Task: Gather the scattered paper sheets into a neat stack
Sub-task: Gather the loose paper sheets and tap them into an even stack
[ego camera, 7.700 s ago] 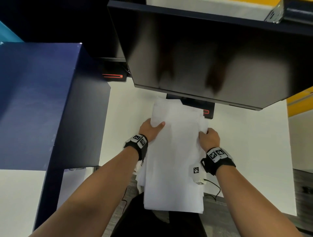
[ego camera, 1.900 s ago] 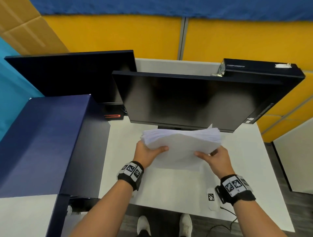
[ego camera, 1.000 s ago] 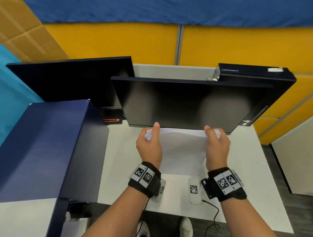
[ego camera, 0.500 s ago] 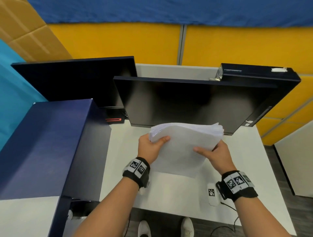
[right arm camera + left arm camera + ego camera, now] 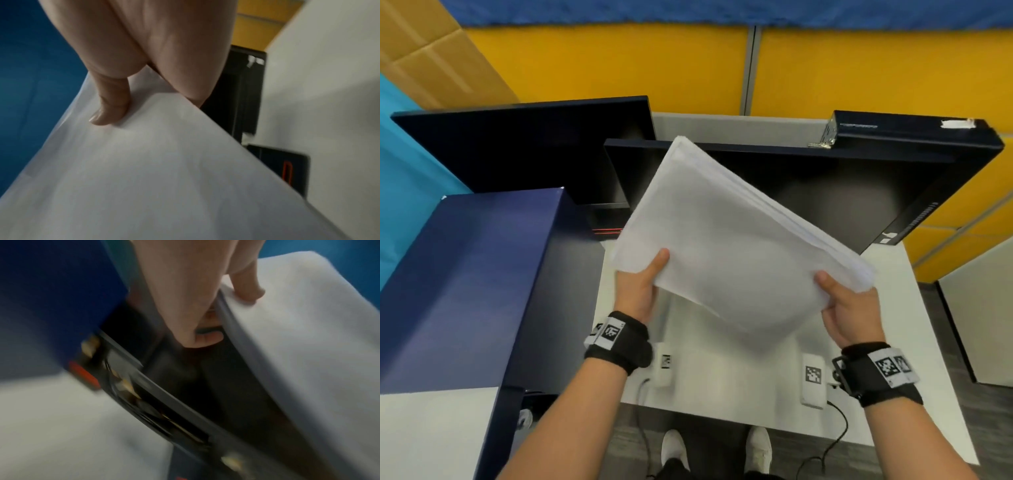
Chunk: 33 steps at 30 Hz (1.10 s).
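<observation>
paper stack: it's being held up in the air over the white worktop, tilted so one corner is pointing up in front of the monitor and the low corner is sagging toward the person. No loose sheets showing on the worktop that I can spot.

left hand: it's pinching the near-left corner, thumb on top and fingers curled underneath. The left wrist view is blurry but is showing the same thing.

right hand: it's clamping the right corner, thumb pressing down on the top sheet, the rest of the grip hidden under the pile.

edges: not flush yet imo, the right-hand edge is fanning out into visible layers.

main risk: both grips are sitting at corners only, so the middle is bowing. If either thumb is easing off while the pile is this tilted, I'd guess sheets are sliding out downhill and scattering again.

second risk: the raised corner is looking close to the monitor, though I can't tell the real gap. Swinging the pile further could be clipping it and knocking sheets askew.

third risk: tapping it down on a corner instead of a full edge is probably crumpling the bottom sheets.
</observation>
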Tool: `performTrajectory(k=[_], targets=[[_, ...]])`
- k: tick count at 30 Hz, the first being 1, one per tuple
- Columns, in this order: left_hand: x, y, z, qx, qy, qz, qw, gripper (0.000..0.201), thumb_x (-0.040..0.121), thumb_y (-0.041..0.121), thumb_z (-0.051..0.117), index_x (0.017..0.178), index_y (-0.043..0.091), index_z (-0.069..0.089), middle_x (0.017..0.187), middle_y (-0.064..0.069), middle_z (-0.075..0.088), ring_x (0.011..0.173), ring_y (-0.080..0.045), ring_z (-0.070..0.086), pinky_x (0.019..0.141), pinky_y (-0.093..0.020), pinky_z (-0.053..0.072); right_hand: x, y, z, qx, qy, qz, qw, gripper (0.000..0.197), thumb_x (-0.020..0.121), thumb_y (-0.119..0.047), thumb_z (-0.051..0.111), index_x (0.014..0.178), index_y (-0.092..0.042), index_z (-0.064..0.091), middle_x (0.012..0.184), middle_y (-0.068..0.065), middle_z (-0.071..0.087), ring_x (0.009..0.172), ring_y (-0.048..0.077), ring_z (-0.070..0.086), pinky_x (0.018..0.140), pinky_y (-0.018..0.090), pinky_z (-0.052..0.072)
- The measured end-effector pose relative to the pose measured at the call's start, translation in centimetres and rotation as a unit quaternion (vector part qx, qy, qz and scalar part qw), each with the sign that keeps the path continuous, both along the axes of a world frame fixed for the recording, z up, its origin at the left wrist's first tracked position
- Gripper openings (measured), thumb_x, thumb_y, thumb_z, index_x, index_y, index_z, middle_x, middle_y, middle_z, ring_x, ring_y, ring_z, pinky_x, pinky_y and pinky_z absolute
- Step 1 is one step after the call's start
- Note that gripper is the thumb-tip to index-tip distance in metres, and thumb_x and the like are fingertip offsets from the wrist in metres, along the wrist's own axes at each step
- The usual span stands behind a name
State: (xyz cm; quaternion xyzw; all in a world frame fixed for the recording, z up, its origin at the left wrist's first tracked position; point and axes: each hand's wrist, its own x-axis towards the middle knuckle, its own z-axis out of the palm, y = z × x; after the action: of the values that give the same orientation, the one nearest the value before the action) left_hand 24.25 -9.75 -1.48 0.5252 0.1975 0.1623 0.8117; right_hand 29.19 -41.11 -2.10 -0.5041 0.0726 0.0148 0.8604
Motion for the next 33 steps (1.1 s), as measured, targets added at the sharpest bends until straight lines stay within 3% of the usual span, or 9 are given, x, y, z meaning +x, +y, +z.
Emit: performTrajectory(k=[3, 5, 7, 13, 17, 22, 28, 31, 33], targets=[[-1.1, 4.8, -0.9, 0.190, 0.103, -0.012, 0.976, 0.026, 0.067, 0.006, 0.089, 0.083, 0.022, 0.077, 0.079, 0.002, 0.079, 0.073, -0.011, 0.073, 0.086, -0.041, 0.057, 0.2, -2.6, 0.8, -0.151, -0.052, -0.015, 0.987, 0.031, 0.069, -0.003, 0.076, 0.098, -0.015, 0.074, 0.100, -0.001, 0.078, 0.094, 0.019, 0.073, 0.081, 0.031, 0.058], [-1.3, 5.2, -0.6, 0.314, 0.122, -0.116, 0.934, 0.031, 0.067, 0.010, 0.091, 0.075, 0.036, 0.077, 0.074, 0.013, 0.077, 0.073, -0.003, 0.072, 0.078, -0.025, 0.055, 0.3, -3.2, 1.1, -0.234, -0.079, -0.006, 0.969, 0.029, 0.072, 0.001, 0.079, 0.094, -0.018, 0.075, 0.094, -0.005, 0.078, 0.090, 0.015, 0.073, 0.080, 0.028, 0.058], [-0.9, 3.8, -1.2, 0.390, 0.124, -0.184, 0.894, 0.030, 0.070, 0.019, 0.091, 0.086, 0.041, 0.076, 0.085, 0.023, 0.077, 0.083, 0.003, 0.071, 0.077, -0.014, 0.053, 0.2, -2.5, 0.9, -0.269, -0.089, 0.006, 0.959, 0.027, 0.073, 0.005, 0.078, 0.091, -0.016, 0.074, 0.083, -0.014, 0.078, 0.079, 0.003, 0.072, 0.073, 0.018, 0.055], [-0.6, 0.2, -5.7, 0.340, 0.120, -0.075, 0.930, 0.031, 0.078, 0.015, 0.084, 0.107, 0.008, 0.077, 0.101, 0.001, 0.076, 0.083, 0.017, 0.067, 0.072, -0.001, 0.047, -0.6, -1.5, -1.9, -0.324, -0.093, -0.031, 0.941, 0.016, 0.075, 0.000, 0.079, 0.083, -0.013, 0.072, 0.071, -0.023, 0.072, 0.065, -0.008, 0.063, 0.066, 0.010, 0.048], [-1.3, -0.7, -8.0, 0.317, 0.162, -0.088, 0.930, 0.033, 0.070, 0.017, 0.090, 0.101, 0.011, 0.078, 0.092, 0.008, 0.077, 0.079, 0.010, 0.071, 0.072, -0.008, 0.052, -1.0, -2.6, -4.1, -0.343, -0.054, -0.020, 0.938, 0.022, 0.073, -0.003, 0.081, 0.089, -0.015, 0.070, 0.075, -0.015, 0.071, 0.069, -0.010, 0.064, 0.066, 0.006, 0.048], [-1.0, -1.9, -10.2, 0.265, 0.229, -0.099, 0.931, 0.041, 0.060, 0.037, 0.093, 0.091, 0.014, 0.079, 0.091, -0.001, 0.080, 0.084, -0.016, 0.076, 0.082, -0.041, 0.061, -1.8, -3.2, -8.6, -0.378, 0.068, 0.019, 0.923, 0.023, 0.069, -0.007, 0.086, 0.084, -0.016, 0.070, 0.076, -0.003, 0.072, 0.054, -0.010, 0.062, 0.060, 0.016, 0.050], [-0.3, -0.8, -8.5, 0.269, 0.170, -0.090, 0.944, 0.029, 0.072, 0.018, 0.089, 0.097, 0.022, 0.076, 0.094, 0.009, 0.077, 0.086, 0.000, 0.074, 0.078, -0.016, 0.057, -0.8, -3.4, -7.3, -0.410, 0.022, -0.023, 0.912, 0.015, 0.076, -0.012, 0.082, 0.076, -0.017, 0.067, 0.064, -0.006, 0.064, 0.049, -0.007, 0.056, 0.051, 0.004, 0.041], [-0.3, -0.9, -10.0, 0.307, 0.211, -0.104, 0.922, 0.036, 0.070, 0.034, 0.090, 0.099, 0.017, 0.078, 0.096, 0.004, 0.079, 0.091, -0.012, 0.075, 0.084, -0.032, 0.060, -0.8, -3.1, -8.2, -0.438, 0.039, 0.022, 0.898, 0.011, 0.081, -0.013, 0.078, 0.088, -0.013, 0.069, 0.076, -0.008, 0.066, 0.062, -0.006, 0.063, 0.059, 0.004, 0.043], [0.0, -1.3, -10.8, 0.301, 0.225, -0.088, 0.923, 0.042, 0.071, 0.037, 0.089, 0.103, 0.014, 0.077, 0.101, 0.001, 0.078, 0.097, -0.018, 0.073, 0.092, -0.040, 0.058, -0.8, -2.8, -9.3, -0.445, 0.065, 0.031, 0.893, 0.008, 0.084, -0.017, 0.075, 0.086, -0.017, 0.068, 0.075, -0.007, 0.066, 0.063, -0.001, 0.062, 0.067, 0.024, 0.048]])
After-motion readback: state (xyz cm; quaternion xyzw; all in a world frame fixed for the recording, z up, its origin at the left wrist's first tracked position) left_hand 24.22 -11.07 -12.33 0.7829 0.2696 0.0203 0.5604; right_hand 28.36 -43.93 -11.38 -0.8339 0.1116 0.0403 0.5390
